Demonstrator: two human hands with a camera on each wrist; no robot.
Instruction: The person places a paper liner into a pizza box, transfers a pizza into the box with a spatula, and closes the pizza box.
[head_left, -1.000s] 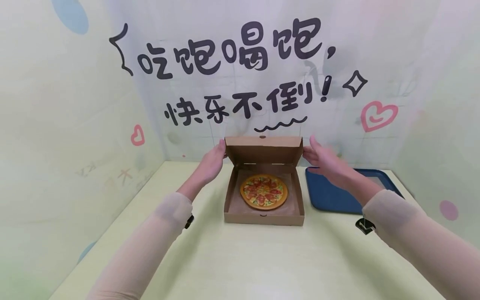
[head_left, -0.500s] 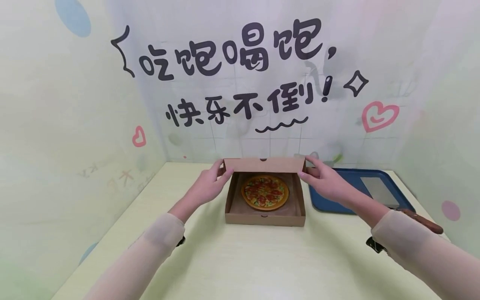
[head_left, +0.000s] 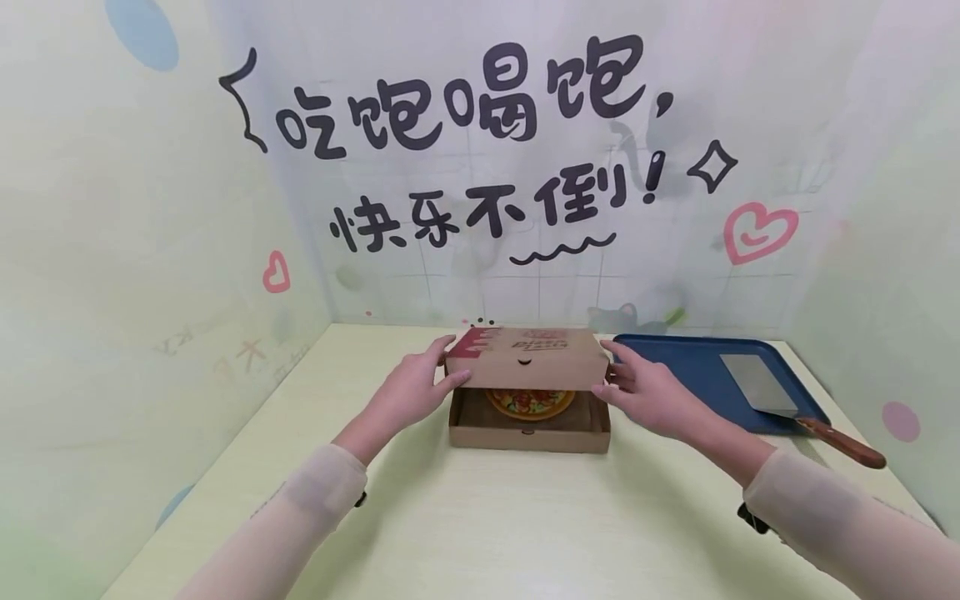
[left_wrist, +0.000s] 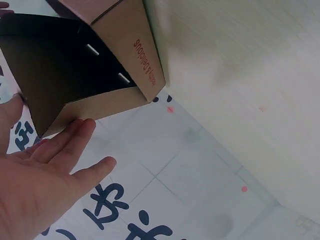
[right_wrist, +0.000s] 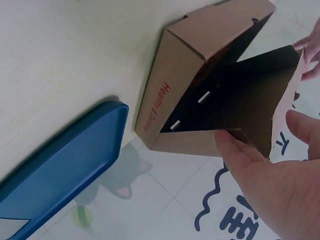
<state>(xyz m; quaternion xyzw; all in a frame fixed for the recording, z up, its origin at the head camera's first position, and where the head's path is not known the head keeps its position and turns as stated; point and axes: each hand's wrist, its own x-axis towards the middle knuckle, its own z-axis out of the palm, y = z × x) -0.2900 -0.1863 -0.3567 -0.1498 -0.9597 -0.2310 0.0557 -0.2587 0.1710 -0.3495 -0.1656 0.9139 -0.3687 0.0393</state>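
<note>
A brown cardboard pizza box [head_left: 528,439] stands on the table with a pizza [head_left: 531,405] inside. Its hinged lid [head_left: 555,368] is tilted partway down over the base, hiding the back of the pizza. My left hand [head_left: 405,390] holds the lid's left front corner, thumb at the front flap and fingers along the side. At the opposite corner, my right hand [head_left: 656,396] holds the lid the same way. Both wrist views show fingertips touching the lid's side walls, with a gap between lid and base.
Right of the box lies a blue tray [head_left: 660,400]. A pizza server [head_left: 761,383] with a wooden handle rests on it, the handle sticking out past the front rim. A printed wall [head_left: 420,292] rises behind the table.
Both hands have moved from beside the raised lid to its front corners and swung it forward and down. Its printed top now shows, and less of the pizza is visible.
</note>
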